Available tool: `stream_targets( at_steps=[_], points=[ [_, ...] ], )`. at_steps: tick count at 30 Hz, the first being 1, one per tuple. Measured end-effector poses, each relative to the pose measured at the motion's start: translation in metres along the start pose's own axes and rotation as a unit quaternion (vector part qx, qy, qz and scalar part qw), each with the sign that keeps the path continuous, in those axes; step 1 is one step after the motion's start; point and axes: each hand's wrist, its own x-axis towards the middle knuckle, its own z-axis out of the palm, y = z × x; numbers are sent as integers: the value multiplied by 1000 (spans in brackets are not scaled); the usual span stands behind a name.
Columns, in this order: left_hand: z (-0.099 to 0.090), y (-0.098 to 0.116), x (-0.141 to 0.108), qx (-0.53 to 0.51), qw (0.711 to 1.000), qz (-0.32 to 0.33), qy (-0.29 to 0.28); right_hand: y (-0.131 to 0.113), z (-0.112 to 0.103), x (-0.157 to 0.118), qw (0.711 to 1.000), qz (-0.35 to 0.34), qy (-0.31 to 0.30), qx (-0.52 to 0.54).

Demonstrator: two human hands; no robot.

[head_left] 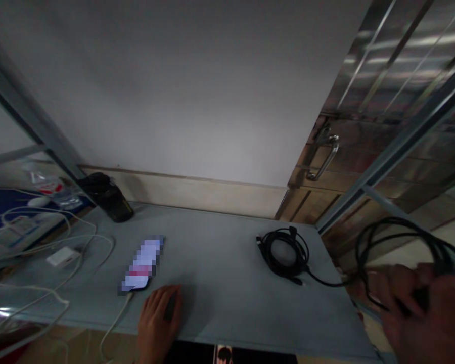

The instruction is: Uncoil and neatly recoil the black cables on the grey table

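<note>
At the right edge, my right hand (417,313) is closed around a looped black cable (392,222); motion blurs both, and the hand is past the table's right edge. One strand runs leftward to a coil of black cable (284,253) lying on the grey table (220,283), where plugs show at its ends. My left hand (157,318) rests near the front edge, fingers curled and close together. A dark patch lies between thumb and forefinger; whether it is an object or shadow, I cannot tell. Just beyond that hand lies a lit phone (142,265) with a white cord plugged in.
A black pouch-like item (108,197) stands at the back left. White cords tangle around a white charger block (63,257), near a clear plastic bottle (51,184). Grey metal posts (405,136) rise at both sides. Behind are a pale wall (197,101) and a door handle (326,159).
</note>
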Motion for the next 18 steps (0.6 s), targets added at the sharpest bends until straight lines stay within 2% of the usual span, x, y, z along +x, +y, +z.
stream_targets(
  at_steps=[3, 5, 7, 9, 11, 12, 14, 16, 18],
  points=[
    [-8, 17, 1, -115, 987, -75, -79, 3, 13, -33, 987, 84, 27, 131],
    [-12, 46, -2, -215, 948, -165, -167, 17, 26, -60, 981, 132, 32, 140],
    [-12, 84, -10, -310, 886, -252, -236, 35, 40, -89, 975, 187, 12, 118],
    [-6, 123, -18, -435, 792, -325, -279, 53, 54, -120, 962, 252, -13, 102],
    [2, 154, -24, -520, 715, -378, -276, 71, 64, -148, 941, 321, -48, 92],
    [6, 164, -25, -539, 694, -404, -254, 79, 68, -160, 932, 345, -69, 81],
    [8, 173, -25, -544, 677, -446, -217, 95, 68, -177, 926, 356, -117, 42],
    [3, 168, -20, -524, 684, -472, -188, 111, 59, -183, 940, 307, -151, -13],
    [-8, 155, -12, -503, 698, -483, -162, 124, 42, -176, 954, 239, -165, -70]
  ],
)
